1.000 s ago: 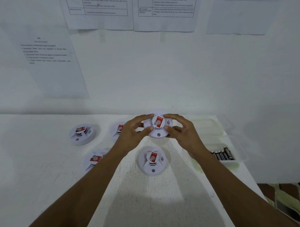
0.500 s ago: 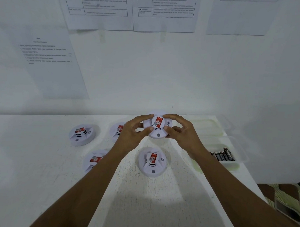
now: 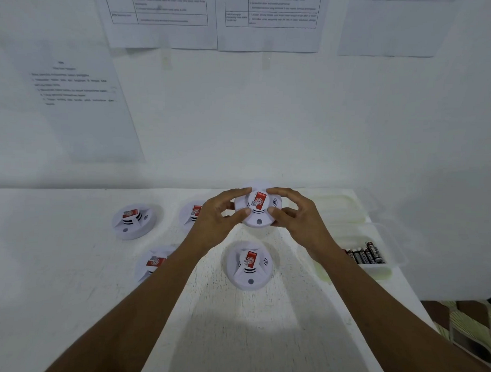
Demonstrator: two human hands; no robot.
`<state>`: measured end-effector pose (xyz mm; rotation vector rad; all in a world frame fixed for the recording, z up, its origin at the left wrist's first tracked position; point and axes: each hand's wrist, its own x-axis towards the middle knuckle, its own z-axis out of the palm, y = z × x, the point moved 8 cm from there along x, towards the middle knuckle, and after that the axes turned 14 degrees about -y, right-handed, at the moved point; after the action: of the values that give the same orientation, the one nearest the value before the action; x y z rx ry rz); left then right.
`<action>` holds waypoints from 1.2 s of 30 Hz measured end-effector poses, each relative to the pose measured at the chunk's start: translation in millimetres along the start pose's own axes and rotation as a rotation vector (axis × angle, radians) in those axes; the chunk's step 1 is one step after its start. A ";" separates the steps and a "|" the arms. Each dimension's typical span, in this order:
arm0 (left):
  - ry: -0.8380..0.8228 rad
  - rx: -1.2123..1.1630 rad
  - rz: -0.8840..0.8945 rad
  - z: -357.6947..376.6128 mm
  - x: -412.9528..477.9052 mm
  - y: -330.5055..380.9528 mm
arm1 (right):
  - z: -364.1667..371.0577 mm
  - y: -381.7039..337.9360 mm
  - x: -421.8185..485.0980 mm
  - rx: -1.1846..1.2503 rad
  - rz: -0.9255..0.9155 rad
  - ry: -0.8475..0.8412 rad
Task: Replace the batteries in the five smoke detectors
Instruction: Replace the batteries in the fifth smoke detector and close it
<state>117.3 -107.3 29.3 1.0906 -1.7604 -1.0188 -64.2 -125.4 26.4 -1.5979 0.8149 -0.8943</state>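
Sheets of printed paper (image 3: pixel 83 102) hang on the white wall, their text too blurred to read. Below, on the white table (image 3: pixel 41 262), four smoke detectors lie flat: one far left (image 3: pixel 134 221), one nearer (image 3: pixel 152 263) partly under the left forearm, one (image 3: pixel 192 211) behind the left hand, and one (image 3: pixel 248 265) near the middle. Each carries a red-and-white sticker with a round logo; no words on it are legible. The left hand (image 3: pixel 218 218) and right hand (image 3: pixel 299 218) together grip a fifth detector (image 3: pixel 259 207), lifted above the table, thumbs on its near rim and fingers curled over the far rim. At right, a clear tray (image 3: pixel 395 246) holds black batteries (image 3: pixel 366 252); one label seems to read "EVEREADY", though not sharply.
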 end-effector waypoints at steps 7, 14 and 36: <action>-0.004 0.017 0.011 -0.6 2.4 5.2 | -0.6 0.7 3.2 -0.011 0.001 0.009; 0.003 -0.001 0.023 -1.1 4.5 0.8 | -2.0 3.4 6.0 -0.005 0.009 0.012; -0.017 -0.024 -0.026 0.8 18.8 -31.2 | -3.6 33.9 23.1 -0.052 0.047 0.069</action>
<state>119.5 -134.0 4.6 1.0953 -1.7469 -1.0657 -58.1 -153.4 -3.3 -1.5933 0.9270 -0.9051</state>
